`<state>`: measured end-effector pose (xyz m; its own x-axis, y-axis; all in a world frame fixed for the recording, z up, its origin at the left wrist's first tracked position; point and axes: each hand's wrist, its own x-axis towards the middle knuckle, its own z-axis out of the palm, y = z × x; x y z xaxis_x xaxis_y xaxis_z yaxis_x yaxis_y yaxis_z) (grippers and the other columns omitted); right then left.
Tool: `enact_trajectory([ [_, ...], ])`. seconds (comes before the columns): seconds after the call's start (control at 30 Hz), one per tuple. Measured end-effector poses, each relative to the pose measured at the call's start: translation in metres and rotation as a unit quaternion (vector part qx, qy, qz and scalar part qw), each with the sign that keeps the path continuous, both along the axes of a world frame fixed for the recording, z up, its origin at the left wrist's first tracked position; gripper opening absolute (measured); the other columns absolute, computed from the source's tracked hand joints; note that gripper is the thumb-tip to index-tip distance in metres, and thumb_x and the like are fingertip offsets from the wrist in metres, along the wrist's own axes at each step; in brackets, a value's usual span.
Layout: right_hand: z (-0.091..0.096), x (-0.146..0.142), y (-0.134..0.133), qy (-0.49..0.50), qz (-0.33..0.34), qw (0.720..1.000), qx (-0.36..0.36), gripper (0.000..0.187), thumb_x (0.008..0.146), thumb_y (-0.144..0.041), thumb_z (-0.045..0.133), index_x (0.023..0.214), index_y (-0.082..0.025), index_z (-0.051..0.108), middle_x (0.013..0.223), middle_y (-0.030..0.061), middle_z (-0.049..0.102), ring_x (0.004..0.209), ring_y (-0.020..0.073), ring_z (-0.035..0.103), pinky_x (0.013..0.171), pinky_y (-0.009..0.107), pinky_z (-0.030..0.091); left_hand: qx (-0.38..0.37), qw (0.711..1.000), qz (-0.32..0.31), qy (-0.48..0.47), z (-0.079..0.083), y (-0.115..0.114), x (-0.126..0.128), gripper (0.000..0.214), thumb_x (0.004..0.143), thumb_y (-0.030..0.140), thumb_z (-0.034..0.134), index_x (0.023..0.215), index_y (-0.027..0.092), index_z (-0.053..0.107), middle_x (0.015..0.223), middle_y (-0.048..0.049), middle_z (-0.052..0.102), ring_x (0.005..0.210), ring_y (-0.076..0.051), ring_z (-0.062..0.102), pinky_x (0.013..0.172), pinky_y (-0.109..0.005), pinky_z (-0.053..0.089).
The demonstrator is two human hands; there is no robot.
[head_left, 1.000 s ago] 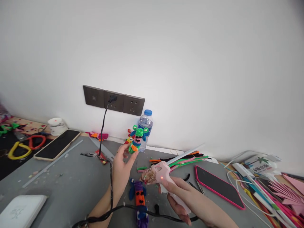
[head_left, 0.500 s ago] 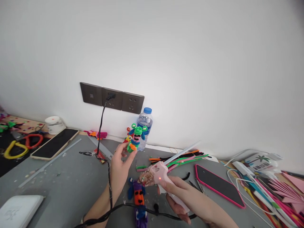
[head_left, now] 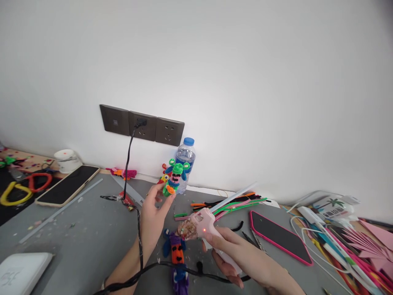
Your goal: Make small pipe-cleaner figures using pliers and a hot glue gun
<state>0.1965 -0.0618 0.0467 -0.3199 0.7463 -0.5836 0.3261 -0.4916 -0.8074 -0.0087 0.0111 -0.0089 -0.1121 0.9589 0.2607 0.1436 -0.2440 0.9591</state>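
Note:
Between the thumb and fingers of my left hand is a small green, pink and blue pipe-cleaner figure, held upright in front of the water bottle. My right hand is wrapped round the handle of a pale pink hot glue gun. Its small light glows red, and a clear glue stick juts from its back end. The gun's nozzle end points left and looks crusted with brownish glue. Below it lies an orange and purple pipe-cleaner figure on the grey mat.
A black power cord runs from the wall socket across my left forearm. Pipe cleaners lie behind the gun. Phones sit at the left and right, with scissors at far left and a white box at front left.
The whole view has shifted slightly, so everything sits a little further left. Both hands keep the same holds on the figure and the glue gun.

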Motion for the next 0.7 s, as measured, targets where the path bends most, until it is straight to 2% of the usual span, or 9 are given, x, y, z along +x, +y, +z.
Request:
enact_trajectory([
  [0.13, 0.0003, 0.0009, -0.0006, -0.002, -0.001, 1.000, -0.002, 0.057, 0.074, -0.078, 0.051, 0.082, -0.021, 0.049, 0.040, -0.0093, 0.042, 0.032, 0.0064, 0.034, 0.031, 0.016, 0.026, -0.006, 1.000, -0.001, 0.002, 0.0012, -0.0008, -0.0003, 0.034, 0.084, 0.042, 0.063, 0.112, 0.023, 0.063, 0.110, -0.0069, 0.069, 0.098, -0.024, 0.065, 0.080, -0.031, 0.051],
  [0.37, 0.0038, 0.0028, -0.0003, -0.024, 0.003, 1.000, -0.008, 0.055, 0.079, -0.075, 0.048, 0.085, -0.020, 0.046, 0.041, -0.0111, 0.038, 0.034, 0.0058, 0.034, 0.032, 0.014, 0.029, -0.026, 1.000, -0.014, 0.002, 0.0067, -0.0036, 0.0004, 0.037, 0.086, 0.045, 0.060, 0.116, 0.023, 0.060, 0.113, -0.0081, 0.068, 0.103, -0.025, 0.063, 0.083, -0.032, 0.051],
  [0.7, -0.0005, 0.0017, -0.0018, -0.049, 0.003, 0.999, 0.006, 0.058, 0.078, -0.076, 0.048, 0.090, -0.019, 0.047, 0.043, -0.0109, 0.041, 0.034, 0.0054, 0.034, 0.032, 0.015, 0.030, -0.023, 1.000, -0.005, -0.008, 0.0038, -0.0020, 0.0005, 0.038, 0.084, 0.045, 0.061, 0.115, 0.022, 0.061, 0.113, -0.0083, 0.068, 0.102, -0.025, 0.064, 0.085, -0.033, 0.050],
])
